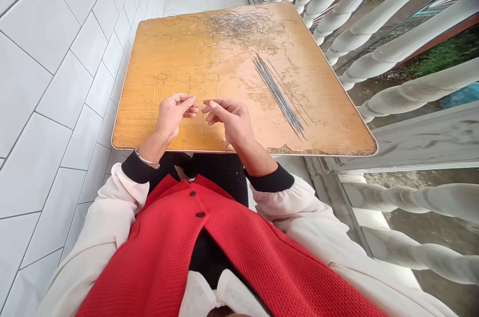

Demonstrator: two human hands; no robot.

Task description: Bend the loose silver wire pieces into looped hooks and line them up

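Observation:
Over the near part of the table, my left hand [175, 113] pinches a thin bent wire [202, 125] between thumb and fingertips. Facing it a short gap away, my right hand [234, 116] has its thumb and fingers pinched at the same wire, whose thin tail hangs down between the hands. Just beyond my fingers lies a row of looped wires [170, 80], each a round loop with a tail. To the right of my right hand rests a bundle of straight grey wires [279, 97], lying diagonally.
A tangled heap of bent wires [241, 22] covers the table's far side, with loose pieces around it. The wooden table [130, 117] has a worn, chipped surface. A white tiled wall [56, 72] stands at left, a white balustrade [359, 32] at right.

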